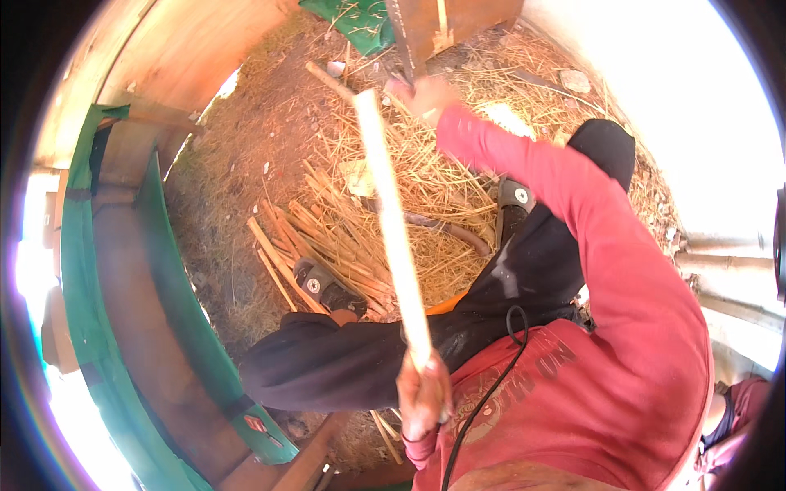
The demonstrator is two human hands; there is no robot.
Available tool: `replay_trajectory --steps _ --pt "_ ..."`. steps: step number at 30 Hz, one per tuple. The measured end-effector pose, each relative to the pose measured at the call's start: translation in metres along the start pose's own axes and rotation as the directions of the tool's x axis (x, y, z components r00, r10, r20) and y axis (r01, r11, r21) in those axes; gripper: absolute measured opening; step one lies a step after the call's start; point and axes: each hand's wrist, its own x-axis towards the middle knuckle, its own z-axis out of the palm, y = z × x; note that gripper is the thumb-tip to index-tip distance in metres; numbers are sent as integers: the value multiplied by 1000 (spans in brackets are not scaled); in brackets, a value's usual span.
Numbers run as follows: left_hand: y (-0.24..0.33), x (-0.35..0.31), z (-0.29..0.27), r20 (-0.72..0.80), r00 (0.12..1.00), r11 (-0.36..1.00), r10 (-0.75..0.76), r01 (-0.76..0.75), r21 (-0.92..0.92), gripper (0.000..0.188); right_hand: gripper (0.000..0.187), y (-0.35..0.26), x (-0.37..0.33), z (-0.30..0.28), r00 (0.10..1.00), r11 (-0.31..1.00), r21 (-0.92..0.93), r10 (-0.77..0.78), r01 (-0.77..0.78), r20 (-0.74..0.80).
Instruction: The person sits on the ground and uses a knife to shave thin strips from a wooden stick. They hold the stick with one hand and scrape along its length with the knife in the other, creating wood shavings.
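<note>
The pale strip (pixel 393 237) slants over the lap (pixel 352 360), its near end clenched in the person's left hand (pixel 423 394). Near its far end, the right hand (pixel 430 98) blurs; its fingers' hold cannot be told. Keeping the strip steady should help control. Split sticks (pixel 336 233) lie beyond.

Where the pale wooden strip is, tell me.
In the head view, the strip runs down the middle, its lower end in the left hand, its upper end near the right hand.
</note>
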Motion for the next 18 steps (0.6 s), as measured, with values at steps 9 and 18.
replay_trajectory --steps 9,18 --pt "-16 1 -18 -77 997 942 21 -46 -332 16 57 -25 -46 -29 815 836 333 -523 436 249" --pt "-4 -5 -9 -57 992 958 -111 91 -272 20 41 -33 -98 -22 571 570 378 -812 730 121"
